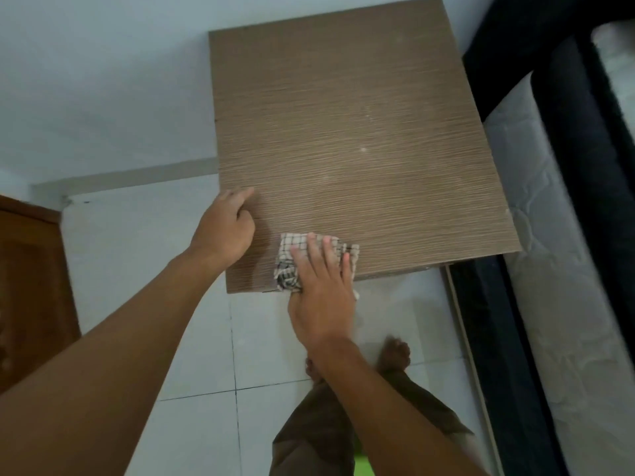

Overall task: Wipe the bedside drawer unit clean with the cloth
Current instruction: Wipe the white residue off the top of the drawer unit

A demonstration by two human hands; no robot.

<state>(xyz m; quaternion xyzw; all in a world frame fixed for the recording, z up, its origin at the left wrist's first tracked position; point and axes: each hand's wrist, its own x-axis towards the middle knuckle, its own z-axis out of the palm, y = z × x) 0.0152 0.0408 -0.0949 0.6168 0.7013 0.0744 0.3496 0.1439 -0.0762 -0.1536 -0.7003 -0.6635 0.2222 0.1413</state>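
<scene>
Step in hand: wiping the top. My right hand [321,290], grip released, presses the checked cloth [288,255] flat at 6 o'clock on the drawer unit [343,132]. My left hand [223,231] rests at 9 o'clock, fingers curled; I cannot tell if it grasps. Next: stroke toward 12 o'clock.

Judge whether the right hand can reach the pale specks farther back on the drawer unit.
Probably yes: the right hand presses the cloth at the near edge; only bare drawer unit top lies before the specks.

Left grip [223,231] curled, right grip [321,286] spread flat, palm down.
</scene>
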